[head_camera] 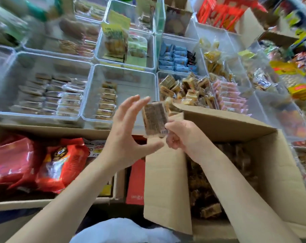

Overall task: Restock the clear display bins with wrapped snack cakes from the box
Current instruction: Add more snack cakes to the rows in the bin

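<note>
Clear bins (120, 88) of wrapped snacks fill the counter behind an open box (264, 155).
Right hand (183, 135) pinches a cake (155, 120) by its lower corner; left hand (126, 135) spreads open just beside it. Print unreadable.

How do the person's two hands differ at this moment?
The right hand pinches a wrapped snack cake by its lower corner; the left hand holds nothing.
The right hand's fingers are curled, while the left hand's fingers are spread and straight beside the cake.
The right hand is above the open cardboard box of cakes; the left is above the neighbouring box's edge.
Both are bare and raised before the clear bins.
</note>
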A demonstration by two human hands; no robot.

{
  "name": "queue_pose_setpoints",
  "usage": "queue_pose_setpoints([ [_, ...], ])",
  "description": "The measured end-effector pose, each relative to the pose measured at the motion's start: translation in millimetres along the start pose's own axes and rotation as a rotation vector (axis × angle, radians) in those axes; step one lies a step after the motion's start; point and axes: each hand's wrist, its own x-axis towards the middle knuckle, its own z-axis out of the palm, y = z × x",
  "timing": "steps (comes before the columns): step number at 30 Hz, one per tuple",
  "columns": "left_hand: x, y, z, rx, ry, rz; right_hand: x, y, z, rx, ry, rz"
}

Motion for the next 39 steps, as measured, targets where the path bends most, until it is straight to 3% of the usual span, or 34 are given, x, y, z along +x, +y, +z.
queue_pose_setpoints([
  [3,3,-32,-45,0.461,-0.041,0.23,32,-11,59,0.162,-0.014,0.075],
  [6,-2,-69,-86,0.517,-0.073,0.246,63,-18,115,0.136,-0.033,0.102],
  [9,-10,-95,-133,0.313,0.018,-0.04,93,-27,161,0.066,0.008,0.177],
  [13,-15,-136,-183,-0.338,0.107,-0.618,127,-37,206,-0.174,0.012,0.088],
  [15,-14,-156,-199,-0.504,0.169,-0.716,140,-39,225,-0.228,-0.057,0.066],
  [19,-10,-185,-215,-0.557,0.163,-0.738,167,-35,253,-0.238,-0.161,0.061],
  [21,-3,-200,-221,-0.445,0.184,-0.692,182,-32,260,-0.287,-0.099,0.039],
  [24,3,-249,-230,0.125,0.148,-0.553,209,-34,260,-0.378,0.055,-0.017],
  [28,-9,-313,-230,0.688,-0.195,-0.489,249,-50,250,-0.519,0.262,-0.093],
  [33,-13,-322,-222,0.773,-0.17,-0.399,307,-59,249,-0.802,0.379,-0.247],
  [39,-13,-323,-220,0.763,-0.095,-0.357,376,-44,267,-1.381,0.273,-0.291],
])
